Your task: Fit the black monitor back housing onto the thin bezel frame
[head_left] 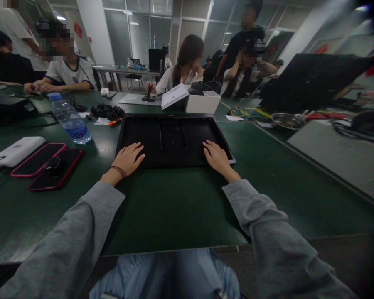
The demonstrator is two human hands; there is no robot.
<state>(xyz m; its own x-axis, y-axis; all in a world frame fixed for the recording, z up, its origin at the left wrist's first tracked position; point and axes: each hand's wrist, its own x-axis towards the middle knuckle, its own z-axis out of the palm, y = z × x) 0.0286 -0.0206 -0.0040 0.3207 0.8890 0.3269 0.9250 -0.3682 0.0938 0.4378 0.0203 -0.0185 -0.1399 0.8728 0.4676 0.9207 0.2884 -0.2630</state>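
Note:
A flat black panel (173, 137), like the back of a monitor, lies on the green table (174, 207) in front of me. My left hand (127, 158) rests on its near left corner with the fingers stretched flat. On the near right corner lies my right hand (216, 157), fingers also flat and slightly spread. Neither hand holds anything. Both arms wear grey sleeves, and a dark band circles my left wrist.
A water bottle (70, 119), a white power bank (15, 150) and two red-edged phones (48, 164) lie to the left. A white box (195, 101) stands behind the panel. A metal bowl (288, 121) and cables lie at right. Several people sit across the table.

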